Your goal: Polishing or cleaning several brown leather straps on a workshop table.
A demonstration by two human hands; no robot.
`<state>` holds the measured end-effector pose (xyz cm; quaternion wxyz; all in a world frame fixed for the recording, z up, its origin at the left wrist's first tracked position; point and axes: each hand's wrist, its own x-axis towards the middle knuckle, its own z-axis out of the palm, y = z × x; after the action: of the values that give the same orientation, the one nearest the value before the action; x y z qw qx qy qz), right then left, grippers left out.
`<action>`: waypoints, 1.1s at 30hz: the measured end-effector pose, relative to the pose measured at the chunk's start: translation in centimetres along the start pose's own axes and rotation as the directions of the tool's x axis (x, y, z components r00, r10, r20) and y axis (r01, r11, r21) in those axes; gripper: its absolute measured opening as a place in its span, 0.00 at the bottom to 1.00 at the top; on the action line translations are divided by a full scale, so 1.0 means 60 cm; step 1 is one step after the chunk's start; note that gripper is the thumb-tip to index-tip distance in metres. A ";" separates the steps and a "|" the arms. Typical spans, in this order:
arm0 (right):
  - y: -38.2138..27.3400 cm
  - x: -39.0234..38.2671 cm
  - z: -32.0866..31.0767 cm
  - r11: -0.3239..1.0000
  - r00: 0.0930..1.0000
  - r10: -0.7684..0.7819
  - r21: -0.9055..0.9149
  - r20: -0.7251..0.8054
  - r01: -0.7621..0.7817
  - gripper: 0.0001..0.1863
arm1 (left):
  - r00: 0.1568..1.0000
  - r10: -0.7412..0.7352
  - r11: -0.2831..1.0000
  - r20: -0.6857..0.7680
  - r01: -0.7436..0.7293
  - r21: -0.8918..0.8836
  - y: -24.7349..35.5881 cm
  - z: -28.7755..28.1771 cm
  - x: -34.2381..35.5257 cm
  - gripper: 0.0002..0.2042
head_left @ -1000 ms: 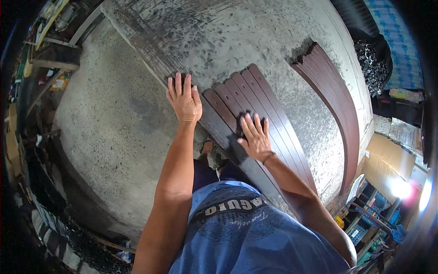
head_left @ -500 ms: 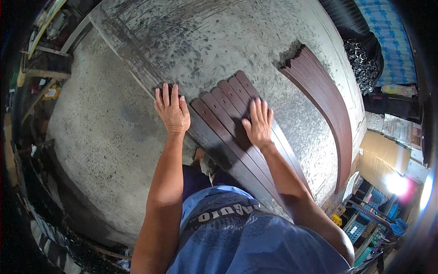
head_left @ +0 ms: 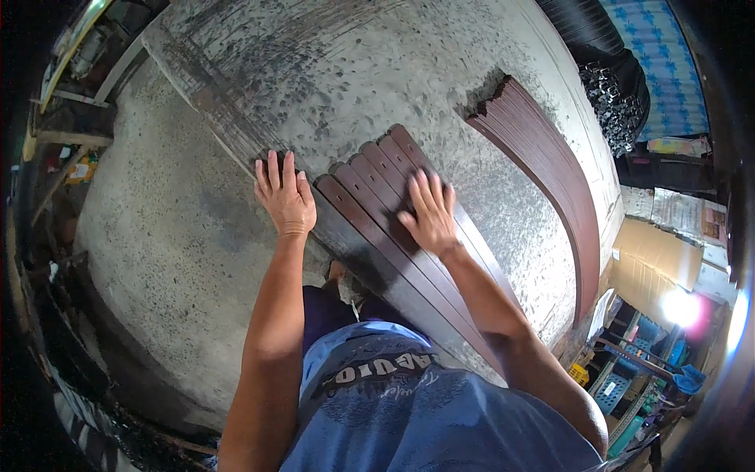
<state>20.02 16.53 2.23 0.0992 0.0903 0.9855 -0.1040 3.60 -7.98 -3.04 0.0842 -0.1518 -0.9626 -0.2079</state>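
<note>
Speckled concrete floor (head_left: 157, 259) of a cluttered workshop, shelving and scrap w/ bins around the edges. A person in a blue shirt leans over a row of dark brown strips (head_left: 393, 228) laid side by side on the floor. Left hand (head_left: 285, 197) lies flat, fingers spread, at the strips' left edge, gripping nothing. Right hand (head_left: 429, 212) is pressed open-palmed on top of the row, also holding nothing. A second stack of brown strips (head_left: 550, 173) curves well apart, to the right. Risk, as judged: uneven pressure could skew the row or ride one strip over another; strip edges may nick fingers.
</note>
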 end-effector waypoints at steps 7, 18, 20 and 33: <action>-0.043 0.072 0.000 0.999 0.995 -0.040 0.023 -0.094 0.043 0.40 | 0.999 0.031 0.998 -0.031 -0.032 -0.047 0.001 0.000 0.003 0.21; -0.038 -0.162 0.016 0.995 0.993 0.083 0.053 0.082 -0.088 0.40 | 1.000 -0.015 0.999 0.007 0.015 -0.033 0.003 0.008 0.003 0.21; -0.076 -0.036 0.003 0.995 0.997 0.048 0.090 -0.060 -0.043 0.36 | 1.000 0.006 0.999 0.004 -0.006 -0.044 0.009 0.008 0.005 0.22; 0.061 -0.232 0.051 0.961 0.887 0.274 0.130 -0.372 -0.243 0.14 | 1.000 -0.011 1.000 0.000 0.011 -0.008 -0.002 -0.004 0.009 0.22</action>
<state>34.69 17.17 1.58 -0.0877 0.2434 0.9598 -0.1092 3.09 -8.05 -2.73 0.0824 -0.1466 -0.9626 -0.2124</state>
